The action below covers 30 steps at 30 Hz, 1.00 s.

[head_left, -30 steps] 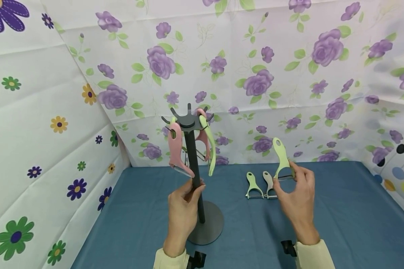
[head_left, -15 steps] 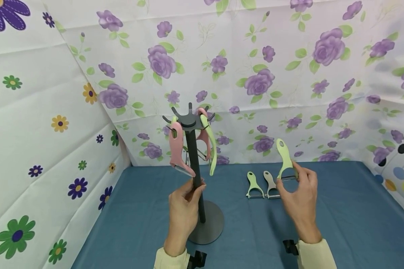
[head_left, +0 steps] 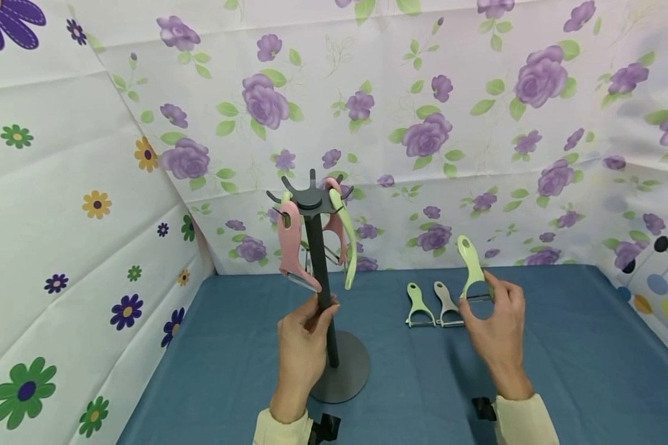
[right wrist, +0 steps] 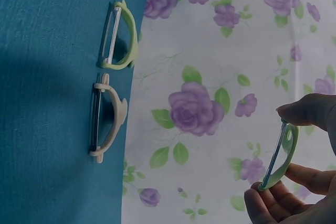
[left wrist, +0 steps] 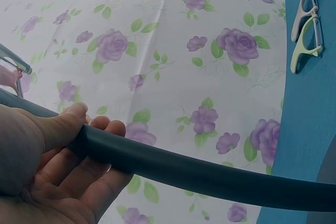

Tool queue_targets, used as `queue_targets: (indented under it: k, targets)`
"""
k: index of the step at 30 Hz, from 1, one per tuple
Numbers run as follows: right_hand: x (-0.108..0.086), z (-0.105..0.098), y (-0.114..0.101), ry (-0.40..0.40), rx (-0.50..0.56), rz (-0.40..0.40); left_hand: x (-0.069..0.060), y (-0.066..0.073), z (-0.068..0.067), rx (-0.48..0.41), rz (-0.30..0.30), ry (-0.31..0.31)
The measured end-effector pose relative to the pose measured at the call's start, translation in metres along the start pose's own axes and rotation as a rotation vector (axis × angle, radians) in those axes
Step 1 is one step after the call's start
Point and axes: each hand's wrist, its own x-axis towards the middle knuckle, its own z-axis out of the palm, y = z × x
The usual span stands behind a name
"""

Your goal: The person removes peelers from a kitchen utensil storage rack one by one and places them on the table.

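My left hand (head_left: pixel 303 355) grips the dark post (head_left: pixel 318 259) of a round-based stand below its ring of hooks; the left wrist view shows thumb and fingers around the post (left wrist: pixel 173 163). Pink peelers (head_left: pixel 291 244) and green peelers (head_left: pixel 346 241) hang from the hooks, partly hiding one another. With its blade end between thumb and fingers, my right hand (head_left: pixel 498 327) pinches a light green peeler (head_left: pixel 470 262), handle up, above the table. Just left of it lie a green peeler (head_left: pixel 417 307) and a beige peeler (head_left: pixel 446 304), the latter partly covered by the right hand.
A blue cloth (head_left: pixel 228 346) covers the table. The stand's round base (head_left: pixel 347 377) rests on it near the front. A flowered sheet (head_left: pixel 378 74) rises behind the table's back edge, with other patterned sheets on the left and right sides.
My right hand has moved slightly right and the green peeler it holds is a little lower, away from the stand. The left hand stays on the post.
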Motion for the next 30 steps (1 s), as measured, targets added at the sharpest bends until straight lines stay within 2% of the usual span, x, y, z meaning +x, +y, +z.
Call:
queue_targets:
  k: [30]
  targets:
    - [0.001, 0.003, 0.019, -0.069, -0.056, 0.066, 0.0, 0.002, -0.001, 0.014, 0.0, -0.005]
